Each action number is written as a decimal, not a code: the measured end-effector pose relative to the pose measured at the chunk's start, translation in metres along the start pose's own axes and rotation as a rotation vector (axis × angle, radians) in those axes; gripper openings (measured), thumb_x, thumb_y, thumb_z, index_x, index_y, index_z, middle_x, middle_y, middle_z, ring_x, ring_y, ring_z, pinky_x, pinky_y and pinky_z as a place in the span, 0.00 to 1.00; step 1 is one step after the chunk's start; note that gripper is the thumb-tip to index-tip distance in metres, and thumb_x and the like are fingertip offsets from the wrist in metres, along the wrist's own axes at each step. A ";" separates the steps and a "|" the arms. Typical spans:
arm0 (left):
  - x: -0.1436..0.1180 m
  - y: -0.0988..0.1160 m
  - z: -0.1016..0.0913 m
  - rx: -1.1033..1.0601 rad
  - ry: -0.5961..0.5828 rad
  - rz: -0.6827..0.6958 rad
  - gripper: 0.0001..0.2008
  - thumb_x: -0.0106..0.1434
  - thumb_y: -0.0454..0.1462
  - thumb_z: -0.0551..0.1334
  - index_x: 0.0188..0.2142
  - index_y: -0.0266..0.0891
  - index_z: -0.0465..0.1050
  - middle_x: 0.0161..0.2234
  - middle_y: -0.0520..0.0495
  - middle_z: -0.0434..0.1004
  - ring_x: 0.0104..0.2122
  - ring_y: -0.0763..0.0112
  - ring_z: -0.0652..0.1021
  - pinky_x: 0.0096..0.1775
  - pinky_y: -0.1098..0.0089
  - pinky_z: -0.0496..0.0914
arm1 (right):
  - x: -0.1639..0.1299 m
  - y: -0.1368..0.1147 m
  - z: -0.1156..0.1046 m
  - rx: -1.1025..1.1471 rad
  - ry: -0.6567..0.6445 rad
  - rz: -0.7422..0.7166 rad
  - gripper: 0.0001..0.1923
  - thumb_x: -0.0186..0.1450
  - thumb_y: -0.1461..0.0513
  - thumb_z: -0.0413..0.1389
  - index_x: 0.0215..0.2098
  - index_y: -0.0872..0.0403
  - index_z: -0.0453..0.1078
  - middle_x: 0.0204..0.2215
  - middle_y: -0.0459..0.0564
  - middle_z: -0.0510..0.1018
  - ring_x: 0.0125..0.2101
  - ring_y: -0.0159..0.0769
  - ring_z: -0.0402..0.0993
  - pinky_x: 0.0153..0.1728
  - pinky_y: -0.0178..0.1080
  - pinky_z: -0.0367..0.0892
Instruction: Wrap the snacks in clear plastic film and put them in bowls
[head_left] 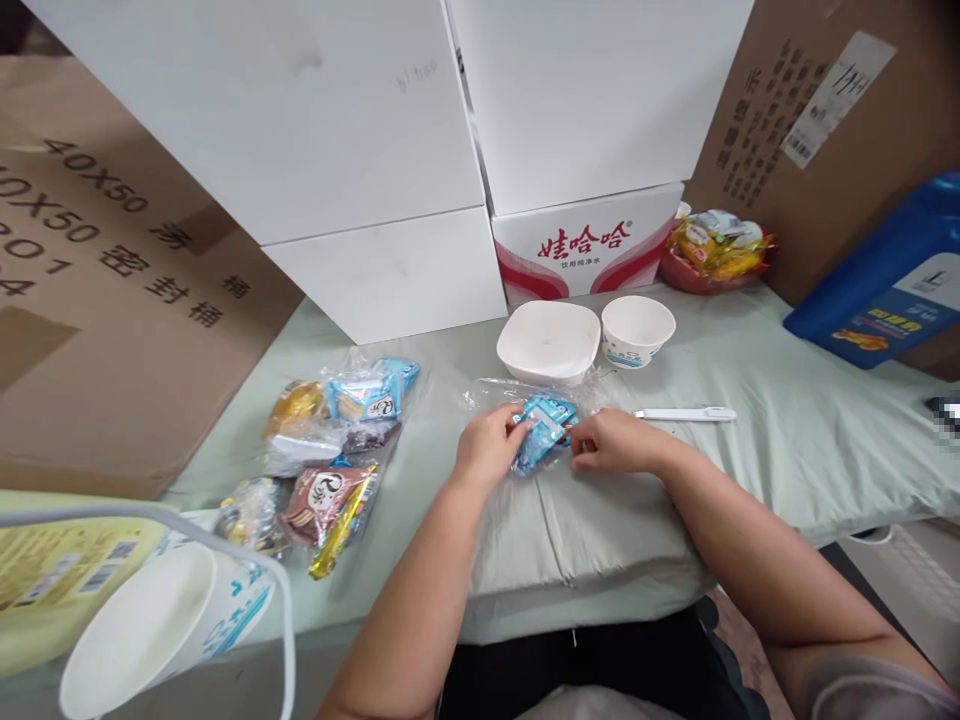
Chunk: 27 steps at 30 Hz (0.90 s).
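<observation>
At the far left, a paper cup is seen lying tilted at the near edge, with a yellow-printed carton just beside it. Further right, a heap of wrapped snacks in a clear plastic bag is spread on the pale green cloth of the counter; blue, brown and gold wrappers can be made out among them.

Near the middle, the left hand is set on the left end of a blue snack packet, its grip closed on that end. The packet is held low over a sheet of clear plastic on the cloth. The right hand is pinched onto the packet's right end, so the packet is stretched between both hands.

Just behind the hands, a white square bowl stands touching a round paper bowl. To the right of the right hand, a white pen-like tool lies flat on the cloth. Further back and right, a red dish of sweets is seen by the boxes, and a blue package leans at the far right.
</observation>
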<state>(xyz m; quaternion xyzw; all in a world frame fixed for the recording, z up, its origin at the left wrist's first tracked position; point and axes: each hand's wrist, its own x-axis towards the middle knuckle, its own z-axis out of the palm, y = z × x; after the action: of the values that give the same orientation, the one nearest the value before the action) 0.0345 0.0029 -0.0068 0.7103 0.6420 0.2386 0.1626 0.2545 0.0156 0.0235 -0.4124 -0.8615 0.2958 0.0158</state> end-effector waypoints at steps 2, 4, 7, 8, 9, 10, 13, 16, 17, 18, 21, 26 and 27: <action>-0.004 0.006 0.002 0.010 -0.006 0.063 0.13 0.59 0.40 0.66 0.44 0.43 0.76 0.37 0.48 0.78 0.38 0.63 0.77 0.43 0.64 0.72 | -0.002 0.001 -0.001 0.057 -0.045 -0.097 0.07 0.58 0.57 0.64 0.29 0.52 0.77 0.24 0.44 0.77 0.23 0.29 0.68 0.25 0.32 0.54; -0.008 0.013 0.007 0.036 -0.010 0.196 0.21 0.56 0.42 0.68 0.49 0.43 0.74 0.45 0.44 0.75 0.47 0.58 0.74 0.50 0.60 0.69 | 0.000 0.004 0.001 0.132 0.071 -0.189 0.10 0.62 0.55 0.60 0.30 0.53 0.76 0.24 0.44 0.76 0.25 0.30 0.68 0.27 0.32 0.56; -0.011 0.020 0.013 0.121 -0.093 0.290 0.33 0.52 0.44 0.71 0.56 0.41 0.68 0.57 0.38 0.67 0.57 0.48 0.66 0.56 0.50 0.63 | 0.008 0.013 0.008 0.130 0.355 -0.202 0.10 0.66 0.61 0.53 0.35 0.55 0.76 0.33 0.50 0.78 0.35 0.34 0.72 0.36 0.34 0.62; -0.011 0.021 0.013 0.145 -0.119 0.289 0.34 0.51 0.44 0.71 0.57 0.40 0.67 0.59 0.37 0.65 0.58 0.46 0.65 0.57 0.48 0.62 | 0.012 0.016 0.011 0.100 0.421 -0.151 0.10 0.67 0.64 0.51 0.38 0.55 0.76 0.37 0.53 0.78 0.38 0.36 0.72 0.40 0.35 0.63; -0.012 0.022 0.013 0.159 -0.134 0.279 0.34 0.52 0.43 0.71 0.57 0.40 0.67 0.59 0.37 0.64 0.58 0.46 0.65 0.57 0.48 0.62 | 0.016 0.020 0.014 0.068 0.459 -0.082 0.12 0.66 0.66 0.50 0.42 0.56 0.75 0.41 0.54 0.77 0.41 0.38 0.72 0.42 0.36 0.63; -0.012 0.023 0.011 0.164 -0.142 0.266 0.33 0.52 0.42 0.70 0.57 0.40 0.67 0.58 0.38 0.65 0.57 0.46 0.66 0.57 0.49 0.63 | 0.019 0.023 0.016 0.041 0.473 -0.010 0.14 0.66 0.67 0.50 0.45 0.56 0.74 0.44 0.56 0.77 0.43 0.39 0.72 0.43 0.37 0.63; -0.013 0.023 0.005 0.146 -0.149 0.187 0.34 0.52 0.40 0.70 0.57 0.40 0.66 0.51 0.40 0.71 0.52 0.51 0.70 0.54 0.53 0.66 | 0.024 0.030 0.018 -0.009 0.413 0.104 0.17 0.64 0.67 0.51 0.50 0.55 0.72 0.46 0.56 0.77 0.43 0.40 0.73 0.42 0.37 0.63; -0.014 0.019 0.000 0.083 -0.187 0.132 0.36 0.47 0.42 0.73 0.56 0.41 0.67 0.47 0.42 0.71 0.49 0.53 0.72 0.53 0.55 0.68 | 0.022 0.031 0.016 -0.034 0.323 0.074 0.18 0.62 0.65 0.55 0.51 0.55 0.72 0.39 0.53 0.79 0.37 0.38 0.73 0.37 0.36 0.62; -0.014 0.018 0.000 0.053 -0.195 0.144 0.36 0.45 0.42 0.74 0.54 0.42 0.69 0.49 0.42 0.70 0.50 0.53 0.72 0.54 0.55 0.67 | 0.021 0.031 0.014 -0.032 0.300 0.064 0.18 0.61 0.65 0.56 0.50 0.55 0.72 0.36 0.51 0.79 0.35 0.37 0.73 0.35 0.35 0.61; -0.014 0.017 0.001 0.022 -0.198 0.169 0.36 0.42 0.42 0.75 0.52 0.43 0.70 0.50 0.42 0.69 0.52 0.52 0.71 0.54 0.55 0.67 | 0.020 0.030 0.013 -0.023 0.286 0.057 0.18 0.60 0.65 0.57 0.49 0.55 0.73 0.34 0.50 0.79 0.33 0.36 0.72 0.33 0.35 0.60; -0.014 0.017 0.005 -0.051 -0.183 0.233 0.38 0.38 0.39 0.77 0.51 0.44 0.69 0.52 0.43 0.69 0.54 0.51 0.69 0.55 0.53 0.65 | 0.019 0.029 0.013 0.057 0.268 0.000 0.15 0.58 0.66 0.57 0.44 0.55 0.73 0.33 0.48 0.79 0.31 0.34 0.71 0.32 0.33 0.60; -0.011 0.021 0.011 -0.119 -0.164 0.160 0.44 0.39 0.37 0.77 0.56 0.44 0.64 0.51 0.42 0.70 0.53 0.51 0.70 0.54 0.53 0.65 | 0.022 0.028 0.018 0.190 0.298 -0.023 0.21 0.58 0.69 0.54 0.50 0.57 0.69 0.38 0.51 0.78 0.35 0.34 0.72 0.37 0.34 0.63; -0.011 0.020 0.012 -0.128 -0.161 0.145 0.43 0.40 0.37 0.77 0.56 0.43 0.65 0.51 0.42 0.70 0.53 0.51 0.70 0.55 0.53 0.65 | 0.022 0.027 0.019 0.164 0.305 -0.005 0.23 0.57 0.69 0.55 0.52 0.58 0.69 0.39 0.53 0.77 0.36 0.35 0.72 0.37 0.35 0.63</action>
<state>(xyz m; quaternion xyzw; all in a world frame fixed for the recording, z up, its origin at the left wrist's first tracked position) 0.0576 -0.0095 -0.0075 0.7600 0.5571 0.2322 0.2409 0.2541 0.0354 -0.0110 -0.4475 -0.8233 0.2990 0.1805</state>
